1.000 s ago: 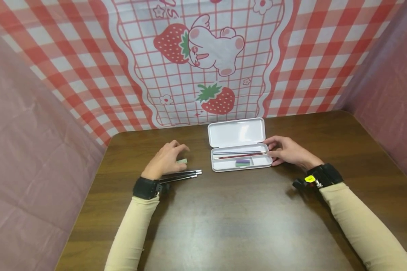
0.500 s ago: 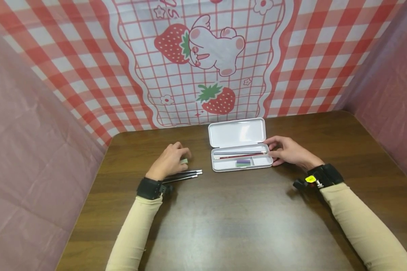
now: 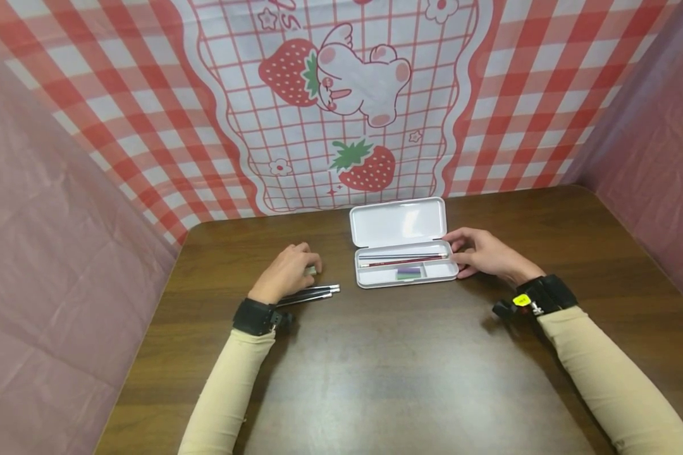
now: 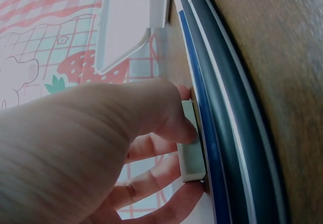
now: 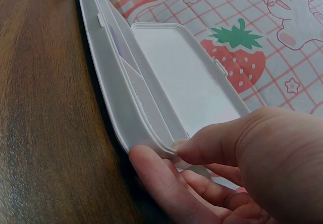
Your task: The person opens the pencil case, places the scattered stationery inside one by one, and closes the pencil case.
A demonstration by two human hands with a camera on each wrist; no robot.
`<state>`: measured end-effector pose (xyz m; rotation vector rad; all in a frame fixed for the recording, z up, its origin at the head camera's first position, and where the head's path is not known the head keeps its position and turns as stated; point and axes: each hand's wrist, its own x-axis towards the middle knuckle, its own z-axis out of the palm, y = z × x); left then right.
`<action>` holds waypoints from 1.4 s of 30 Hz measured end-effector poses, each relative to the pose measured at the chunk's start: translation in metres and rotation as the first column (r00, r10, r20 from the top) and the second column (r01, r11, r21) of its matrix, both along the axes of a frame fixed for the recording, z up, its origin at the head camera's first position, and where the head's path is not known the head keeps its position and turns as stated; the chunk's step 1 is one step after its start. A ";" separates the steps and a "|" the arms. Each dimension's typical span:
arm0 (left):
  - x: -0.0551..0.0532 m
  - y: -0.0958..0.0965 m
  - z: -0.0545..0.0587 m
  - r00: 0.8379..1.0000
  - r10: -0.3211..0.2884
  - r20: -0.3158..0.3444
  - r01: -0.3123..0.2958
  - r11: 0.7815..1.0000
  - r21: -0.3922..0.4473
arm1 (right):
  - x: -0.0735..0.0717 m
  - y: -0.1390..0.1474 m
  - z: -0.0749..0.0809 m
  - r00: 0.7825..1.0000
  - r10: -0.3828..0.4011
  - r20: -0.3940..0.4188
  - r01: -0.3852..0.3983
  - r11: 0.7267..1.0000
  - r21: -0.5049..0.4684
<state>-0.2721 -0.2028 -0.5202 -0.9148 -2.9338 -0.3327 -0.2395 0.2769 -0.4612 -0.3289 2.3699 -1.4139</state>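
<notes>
My left hand point(image 3: 287, 272) curls over a small pale green eraser point(image 4: 191, 156), with the thumb on one face and fingertips along its other side and end. Right beside the eraser lie three dark pencils point(image 3: 313, 294) with white erasers at their ends. An open white pencil case point(image 3: 398, 222) stands to the right, lid tilted back. Inside it are a red pencil point(image 3: 404, 260), a dark one, and a purple and green eraser point(image 3: 408, 273) in the front compartment. My right hand point(image 3: 484, 256) grips the case's right end, thumb at the rim and fingers against the outer wall.
The brown wooden table point(image 3: 375, 379) carries everything. Behind it hangs a red-and-white checked cloth point(image 3: 216, 126) with strawberries, close behind the case lid. Pink cloths point(image 3: 62, 253) hang at both sides.
My left hand has moved slightly right, and its thumb and fingers have closed in around the green eraser. The right hand and pencil case have stayed in place.
</notes>
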 end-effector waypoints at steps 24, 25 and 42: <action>0.028 0.017 0.040 0.998 0.034 0.046 -0.034 0.999 0.009 | 0.001 0.000 0.000 1.000 0.007 0.001 -0.007 1.000 0.009; 0.025 0.015 0.036 0.999 0.031 0.030 -0.032 0.999 0.019 | 0.001 0.000 0.000 1.000 0.005 0.000 -0.005 1.000 0.011; 0.050 0.032 0.077 0.980 0.079 -0.183 -0.050 0.986 0.160 | 0.003 0.000 0.002 1.000 -0.002 -0.004 0.002 1.000 0.023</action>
